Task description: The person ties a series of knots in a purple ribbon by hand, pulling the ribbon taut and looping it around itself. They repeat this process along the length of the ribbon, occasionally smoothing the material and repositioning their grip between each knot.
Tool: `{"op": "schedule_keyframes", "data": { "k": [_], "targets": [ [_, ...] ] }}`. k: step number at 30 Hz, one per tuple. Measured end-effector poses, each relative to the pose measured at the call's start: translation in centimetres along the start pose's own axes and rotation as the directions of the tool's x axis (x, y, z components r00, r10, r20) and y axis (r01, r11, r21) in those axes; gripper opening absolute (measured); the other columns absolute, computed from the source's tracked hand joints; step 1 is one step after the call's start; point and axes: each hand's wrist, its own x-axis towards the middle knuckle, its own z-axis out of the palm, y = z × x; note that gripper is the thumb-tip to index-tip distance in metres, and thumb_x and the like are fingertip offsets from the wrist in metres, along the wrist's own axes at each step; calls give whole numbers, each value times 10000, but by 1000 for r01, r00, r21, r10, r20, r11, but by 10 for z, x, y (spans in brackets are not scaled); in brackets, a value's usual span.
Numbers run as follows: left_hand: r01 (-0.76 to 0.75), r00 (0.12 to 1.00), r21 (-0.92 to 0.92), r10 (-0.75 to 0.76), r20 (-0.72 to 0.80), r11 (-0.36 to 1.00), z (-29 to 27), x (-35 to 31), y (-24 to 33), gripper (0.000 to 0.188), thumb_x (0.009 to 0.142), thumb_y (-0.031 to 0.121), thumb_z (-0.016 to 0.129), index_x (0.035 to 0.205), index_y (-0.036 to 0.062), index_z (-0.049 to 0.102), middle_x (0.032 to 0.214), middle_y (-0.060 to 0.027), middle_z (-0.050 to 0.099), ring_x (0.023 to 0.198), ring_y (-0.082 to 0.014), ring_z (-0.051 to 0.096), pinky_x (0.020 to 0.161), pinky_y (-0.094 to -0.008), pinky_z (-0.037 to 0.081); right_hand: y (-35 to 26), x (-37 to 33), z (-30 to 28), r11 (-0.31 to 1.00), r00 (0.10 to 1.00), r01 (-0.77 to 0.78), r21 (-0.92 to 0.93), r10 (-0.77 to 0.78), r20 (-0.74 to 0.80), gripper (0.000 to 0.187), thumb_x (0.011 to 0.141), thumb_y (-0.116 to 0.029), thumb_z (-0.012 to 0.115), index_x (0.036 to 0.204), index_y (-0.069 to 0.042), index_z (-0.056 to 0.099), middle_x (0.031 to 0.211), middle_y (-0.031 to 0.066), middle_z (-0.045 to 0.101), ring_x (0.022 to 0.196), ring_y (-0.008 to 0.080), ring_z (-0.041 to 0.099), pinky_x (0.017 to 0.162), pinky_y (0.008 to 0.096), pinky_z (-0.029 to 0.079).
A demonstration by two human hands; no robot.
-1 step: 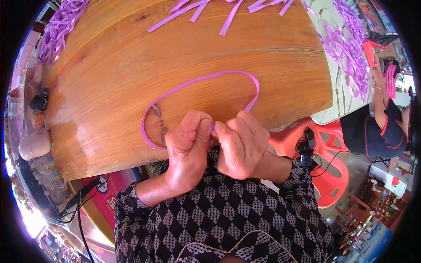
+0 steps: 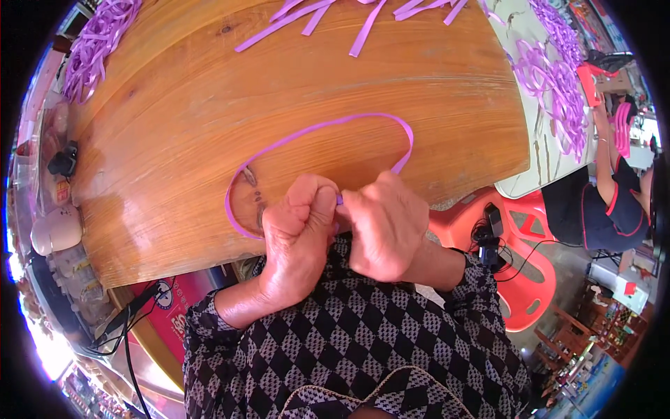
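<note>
A narrow purple ribbon [image 2: 317,126] curves in a wide loop over the wooden table, both its sides running back into my hands. My left hand [image 2: 300,223] is closed on the ribbon near the table's front edge, thumb pressed against the curled fingers. Right beside it, my right hand [image 2: 385,227] is also closed, pinching the ribbon. A tiny bit of purple shows between the two thumbs. The ribbon's ends are hidden by my fingers, so I cannot see whether they are knotted.
More purple ribbon strips [image 2: 359,35] lie at the table's far edge, with a ribbon heap [image 2: 101,45] at far left and another heap [image 2: 555,94] on the white table [image 2: 520,183]. A red plastic stool [image 2: 530,279] stands right. Another person [image 2: 607,202] is beyond it.
My right hand has shifted slightly upward and turned a little. My left hand and the ribbon loop stay almost as they were.
</note>
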Motion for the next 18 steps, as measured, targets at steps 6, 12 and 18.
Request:
{"op": "schedule_keyframes", "data": {
  "k": [6,12,18],
  "targets": [
    [325,930,-205,-271,249,923,-23,11,12,283,947,240,445,990,-15,560,645,-4,499,519,-50,407,461,-168,306,9,8,-20,797,902,-432,421,392,181,87,790,-4,597,876,11,593,692,99,563,595,210,526,523,276,393],
    [-11,998,134,3,62,991,-2,5,23,328,847,74,520,1152,-47,506,962,-113,582,724,-131,548,630,-218,437,28,14,-62,545,705,-705,454,607,367,75,762,-13,630,831,4,605,705,68,594,635,116,547,567,246,420],
    [-199,979,129,192,69,971,-15,7,20,357,858,47,537,1191,-52,456,1031,-120,564,812,-144,551,718,-251,460,113,45,-150,496,555,-683,536,829,-59,72,712,-39,625,773,-3,642,675,59,626,514,79,514,450,184,343]
  ]
}}
